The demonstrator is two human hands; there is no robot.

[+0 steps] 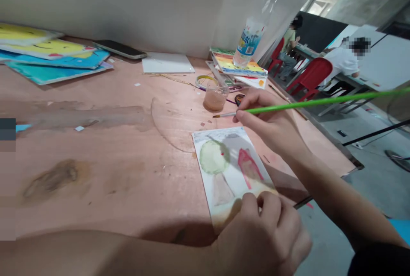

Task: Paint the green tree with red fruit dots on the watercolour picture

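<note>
My right hand [267,118] pinches a paintbrush [307,101] with a long green handle. Its dark bristles point left, above the table just beyond the top of a small painting [205,190]. On that white sheet are a round pale-green shape, a pink-red pointed shape and a grey-brown triangular shape. My left hand [265,233] lies over the sheet's near end with curled fingers. A small pale spot shows between them, and whether they hold anything is hidden. Near the brush tip stands a clear cup of brownish water [215,98]. A small dark round object [239,99] is partly behind my right hand.
Painted boards [60,56] and a phone [120,48] lie at the back left, beside a white board [168,63]. A plastic bottle [251,39] stands on more paintings. A roll of tape [206,81] is behind the cup. Two people sit beyond the table's right edge, near red chairs [310,75].
</note>
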